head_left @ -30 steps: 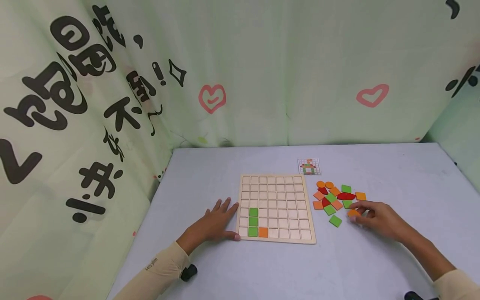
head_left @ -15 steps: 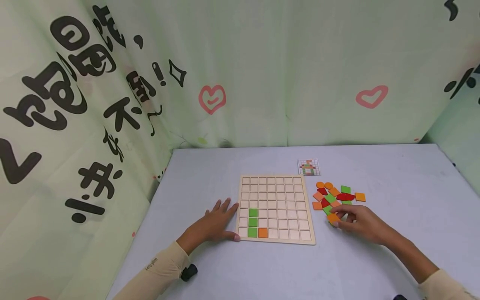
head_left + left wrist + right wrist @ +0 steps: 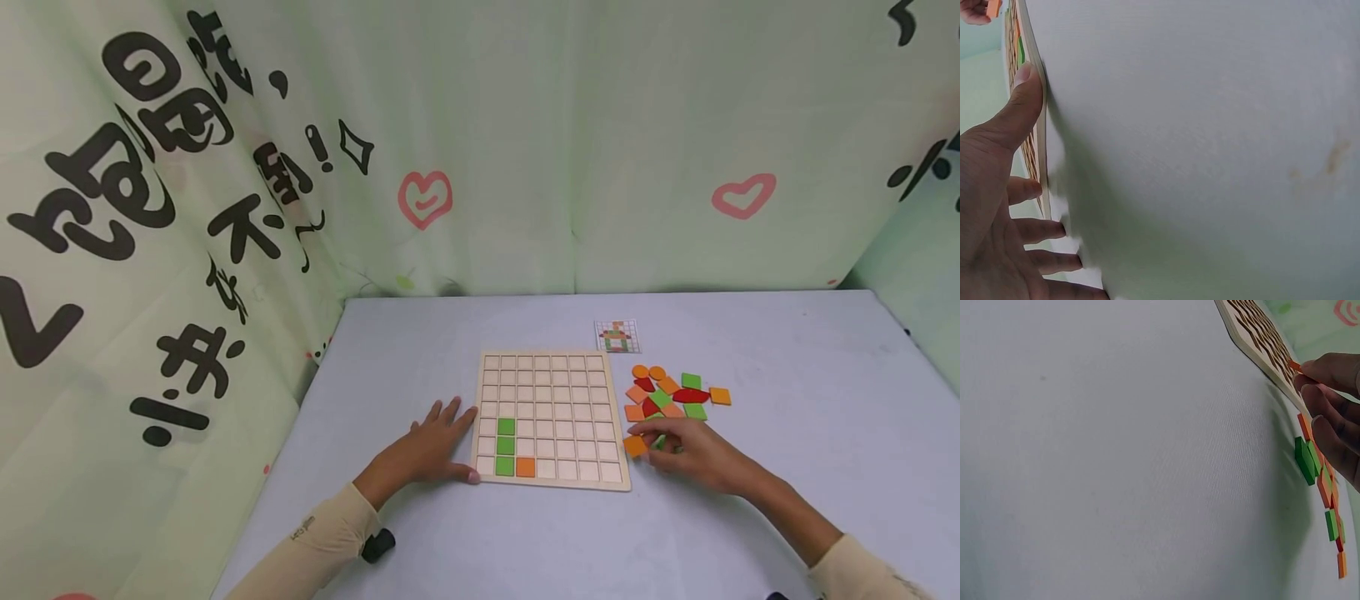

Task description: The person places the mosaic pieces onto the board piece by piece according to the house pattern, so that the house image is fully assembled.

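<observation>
A wooden grid board (image 3: 555, 483) lies on the table; three green square tiles (image 3: 506, 446) stand in one column, with an orange square tile (image 3: 526, 467) beside the lowest. My left hand (image 3: 431, 446) rests at the board's left edge, fingers spread and straight; in the left wrist view its thumb (image 3: 1019, 100) touches the rim. My right hand (image 3: 697, 454) pinches an orange square tile (image 3: 635, 447) between thumb and fingers, just off the board's right edge. In the right wrist view that tile (image 3: 1295, 366) shows edge-on at the fingertips.
Right of the board lies a loose pile of tiles: green squares (image 3: 694, 412), orange squares (image 3: 720, 396), orange discs (image 3: 640, 372) and red pointed ovals (image 3: 691, 396). A small pattern card (image 3: 618, 337) lies behind the board. A printed curtain (image 3: 570, 167) hangs behind the table.
My right hand has carried the orange square tile leftward from the pile's right side, across its front, to the board's right edge. The left hand and the tiles on the board have stayed put.
</observation>
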The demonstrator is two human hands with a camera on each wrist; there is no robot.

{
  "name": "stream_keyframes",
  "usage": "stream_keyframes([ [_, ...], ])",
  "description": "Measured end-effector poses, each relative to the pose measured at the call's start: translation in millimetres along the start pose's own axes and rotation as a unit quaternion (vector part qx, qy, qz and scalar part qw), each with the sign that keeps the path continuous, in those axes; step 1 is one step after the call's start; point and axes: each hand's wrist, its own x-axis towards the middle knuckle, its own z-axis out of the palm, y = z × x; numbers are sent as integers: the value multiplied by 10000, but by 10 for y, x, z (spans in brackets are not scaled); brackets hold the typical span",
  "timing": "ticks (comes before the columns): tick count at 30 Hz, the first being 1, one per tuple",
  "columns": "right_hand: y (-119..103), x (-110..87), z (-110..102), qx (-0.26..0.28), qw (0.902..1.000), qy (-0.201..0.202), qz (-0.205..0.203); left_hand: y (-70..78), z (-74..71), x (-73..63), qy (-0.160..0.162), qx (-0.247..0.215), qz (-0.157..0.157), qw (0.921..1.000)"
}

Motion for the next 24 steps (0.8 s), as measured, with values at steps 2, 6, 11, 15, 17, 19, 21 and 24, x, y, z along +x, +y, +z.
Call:
stream_keyframes([
  [2, -18, 15, 28, -19, 10000, -17, -48, -10, 20, 3, 2, 5, -6, 10000],
  [6, -59, 52, 85, -40, 10000, -17, -70, -27, 38, 10, -11, 43, -27, 10000],
  [11, -113, 95, 154, 41, 9999, -105, 0, -26, 23, 15, 24, 32, -5, 10000],
  [15, -144, 126, 219, 164, 9997, -184, 24, -17, 17, 17, 24, -7, -12, 10000],
  [17, -146, 139, 260, 190, 9996, -189, -30, -16, 24, 12, 15, -37, -19, 10000],
  [19, -152, 154, 298, 195, 9996, -186, -59, -17, 29, 4, 7, -70, -14, 10000],
  [21, -167, 170, 330, 186, 9997, -150, -77, -16, 26, -2, 7, -85, -5, 10000],
  [24, -206, 198, 369, 134, 9999, -38, -52, -14, 15, -7, 25, -76, 19, 10000],
])
